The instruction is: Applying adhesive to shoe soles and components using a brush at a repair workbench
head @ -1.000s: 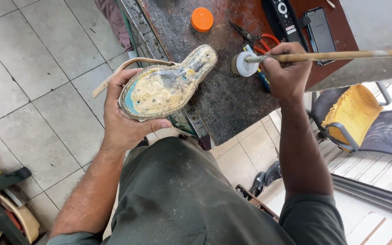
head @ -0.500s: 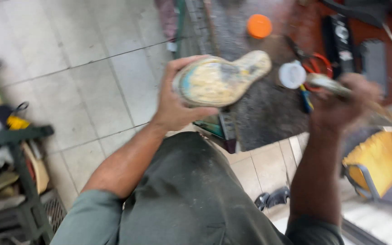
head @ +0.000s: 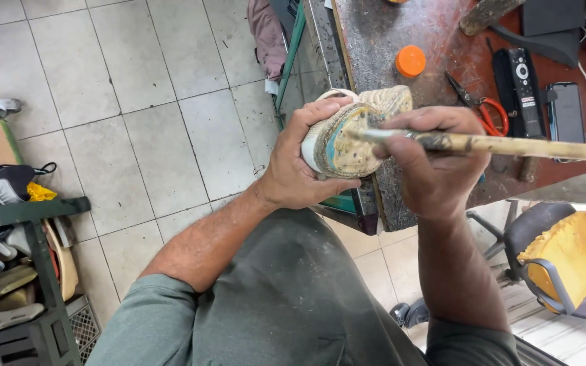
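The shoe is held in the air just off the bench's near left edge, sole side turned up toward the camera, its pale, glue-smeared bottom showing a streak of blue. The left hand is closed around its heel end from the left, thumb over the top rim and fingers wrapped beneath. The right hand is shut around a long wooden brush, whose handle runs out past the right edge of the view; its metal-collared tip lies on the sole near the middle of the shoe, touching it. Behind the hands, on the dark, stained benchtop, an orange lid sits near the left edge, apart from the shoe. Further right lie scissors with red handles, then a black remote and a dark phone side by side, close to the bench's near right edge. A green frame stands along the bench's left side, with pinkish cloth hanging by it. Below the bench on the right stands a chair with a yellow cushion. At far left, over the tiled floor, a dark rack holds shoes and soles.
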